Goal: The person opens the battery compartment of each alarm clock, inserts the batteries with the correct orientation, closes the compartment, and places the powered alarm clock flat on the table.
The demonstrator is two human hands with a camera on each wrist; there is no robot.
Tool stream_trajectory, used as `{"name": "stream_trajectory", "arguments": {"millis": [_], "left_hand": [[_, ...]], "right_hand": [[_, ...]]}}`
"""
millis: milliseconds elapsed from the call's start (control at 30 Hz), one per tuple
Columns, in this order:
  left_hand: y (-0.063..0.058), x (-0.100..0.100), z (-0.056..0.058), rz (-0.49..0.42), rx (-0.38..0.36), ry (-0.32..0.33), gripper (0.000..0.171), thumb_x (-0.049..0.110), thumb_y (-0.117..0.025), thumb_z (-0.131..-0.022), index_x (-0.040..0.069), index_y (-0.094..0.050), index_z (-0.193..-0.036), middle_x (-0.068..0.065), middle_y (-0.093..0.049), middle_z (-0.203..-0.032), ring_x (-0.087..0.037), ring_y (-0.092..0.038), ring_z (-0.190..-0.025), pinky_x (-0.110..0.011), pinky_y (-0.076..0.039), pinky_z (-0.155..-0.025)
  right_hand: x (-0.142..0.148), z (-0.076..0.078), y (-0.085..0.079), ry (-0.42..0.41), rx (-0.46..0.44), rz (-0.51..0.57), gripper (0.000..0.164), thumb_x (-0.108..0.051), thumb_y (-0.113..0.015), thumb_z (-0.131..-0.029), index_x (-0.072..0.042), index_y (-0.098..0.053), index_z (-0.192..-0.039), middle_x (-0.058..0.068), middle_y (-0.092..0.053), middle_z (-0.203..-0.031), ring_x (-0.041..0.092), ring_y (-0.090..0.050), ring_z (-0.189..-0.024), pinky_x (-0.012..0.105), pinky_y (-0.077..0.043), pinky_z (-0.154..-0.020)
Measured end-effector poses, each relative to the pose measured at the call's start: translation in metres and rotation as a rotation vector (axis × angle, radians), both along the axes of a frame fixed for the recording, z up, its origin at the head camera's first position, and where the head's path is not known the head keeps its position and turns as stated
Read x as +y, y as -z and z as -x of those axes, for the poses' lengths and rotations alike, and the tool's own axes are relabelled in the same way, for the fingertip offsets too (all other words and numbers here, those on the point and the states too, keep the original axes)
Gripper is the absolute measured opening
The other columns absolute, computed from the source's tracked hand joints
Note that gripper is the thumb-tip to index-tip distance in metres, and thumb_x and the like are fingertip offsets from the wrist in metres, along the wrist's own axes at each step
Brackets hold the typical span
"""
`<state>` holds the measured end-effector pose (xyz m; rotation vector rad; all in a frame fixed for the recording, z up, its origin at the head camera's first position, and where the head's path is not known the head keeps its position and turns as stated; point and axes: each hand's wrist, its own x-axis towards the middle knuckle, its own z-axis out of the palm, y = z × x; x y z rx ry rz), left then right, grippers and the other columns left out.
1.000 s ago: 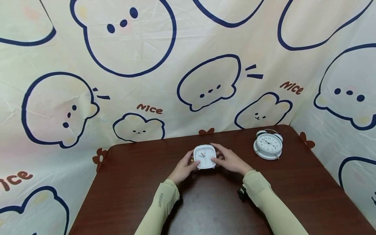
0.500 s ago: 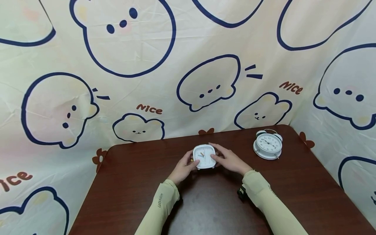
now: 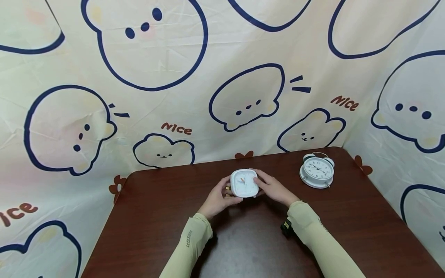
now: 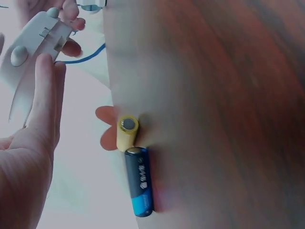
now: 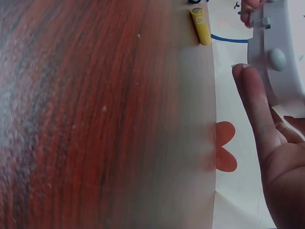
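A small white square alarm clock (image 3: 244, 183) is held between both hands over the far middle of the table, its face toward the head camera. My right hand (image 3: 274, 189) pinches its right side, thumb on the face and fingers behind. At the left side, my left hand (image 3: 218, 199) has its fingers behind the clock and its thumb along the lower edge. In the left wrist view, a recess with metal contacts (image 4: 59, 44) shows in the clock's casing. Beyond the hand lie a yellow battery (image 4: 127, 136) and a black-and-blue battery (image 4: 139, 183).
A round white twin-bell alarm clock (image 3: 317, 170) stands at the back right of the dark brown table (image 3: 156, 216). Cartoon-printed cloth (image 3: 243, 46) hangs behind the table and along its sides.
The white clock has shifted slightly right and up and turned a little. My left thumb has slid off its face to below its lower edge; my right thumb sits higher on the right side.
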<state>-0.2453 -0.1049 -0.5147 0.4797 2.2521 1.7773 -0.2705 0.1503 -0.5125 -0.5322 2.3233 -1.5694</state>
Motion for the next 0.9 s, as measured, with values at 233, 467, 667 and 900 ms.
{"name": "stream_trajectory", "arguments": {"millis": [233, 467, 667, 900], "left_hand": [[-0.006, 0.005, -0.004, -0.023, 0.045, -0.012, 0.088, 0.001, -0.086, -0.082, 0.012, -0.04, -0.156, -0.021, -0.061, -0.127, -0.033, -0.07, -0.106, -0.03, -0.061, -0.086], [-0.01, 0.012, -0.008, 0.031, 0.116, -0.064, 0.085, 0.009, -0.09, -0.081, 0.014, -0.046, -0.153, -0.018, -0.064, -0.119, -0.028, -0.073, -0.097, -0.031, -0.062, -0.083], [-0.013, 0.019, -0.012, 0.083, 0.18, -0.1, 0.085, 0.015, -0.092, -0.078, 0.016, -0.049, -0.151, -0.011, -0.067, -0.113, -0.02, -0.072, -0.09, -0.027, -0.061, -0.081], [-0.016, 0.026, -0.017, 0.126, 0.221, -0.14, 0.085, 0.026, -0.093, -0.078, 0.018, -0.05, -0.151, -0.005, -0.067, -0.107, -0.015, -0.072, -0.088, -0.026, -0.061, -0.079]], "right_hand": [[0.0, 0.002, 0.003, 0.017, -0.041, 0.046, 0.049, -0.03, -0.038, -0.114, -0.018, -0.032, -0.161, 0.012, -0.054, -0.147, 0.019, -0.064, -0.106, 0.032, -0.057, -0.084], [0.001, 0.0, 0.005, 0.013, -0.079, 0.095, 0.051, -0.03, -0.037, -0.114, -0.008, -0.031, -0.16, 0.019, -0.051, -0.145, 0.022, -0.062, -0.106, 0.034, -0.057, -0.086], [0.001, 0.002, 0.008, 0.021, -0.107, 0.087, 0.056, -0.038, -0.039, -0.113, -0.01, -0.029, -0.161, 0.019, -0.049, -0.148, 0.022, -0.06, -0.11, 0.033, -0.056, -0.088], [0.0, 0.004, 0.011, 0.033, -0.155, 0.103, 0.065, -0.051, -0.04, -0.11, -0.014, -0.028, -0.163, 0.017, -0.045, -0.155, 0.028, -0.056, -0.125, 0.041, -0.056, -0.097]]}}
